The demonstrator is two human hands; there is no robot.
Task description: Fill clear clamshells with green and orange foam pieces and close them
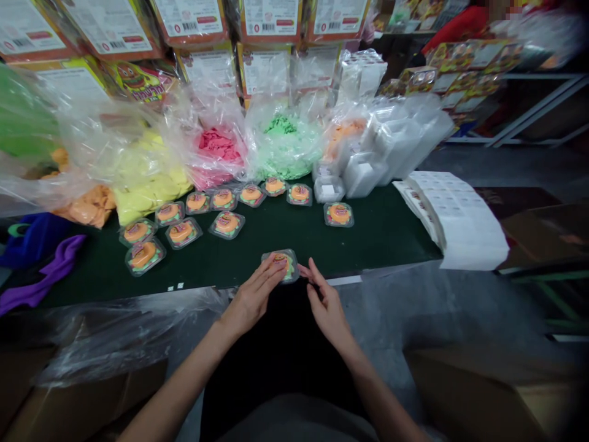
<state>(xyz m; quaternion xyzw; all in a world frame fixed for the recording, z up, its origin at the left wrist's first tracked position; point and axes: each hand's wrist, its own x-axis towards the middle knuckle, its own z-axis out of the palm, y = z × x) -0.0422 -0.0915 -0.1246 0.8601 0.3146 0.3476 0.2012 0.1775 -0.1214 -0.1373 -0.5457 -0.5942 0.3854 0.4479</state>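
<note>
The left hand [251, 298] lies with outstretched fingers over a clear box [289, 265] at the table [381, 239]'s near edge, while the right hand [326, 301], loosely spread, is at the box's right side, contact unclear.

Single head-worn view: faces forward and steeply down, close over left hand [251, 301], right hand [327, 307] and worktop [377, 242], boxes [271, 17] farther off.
</note>
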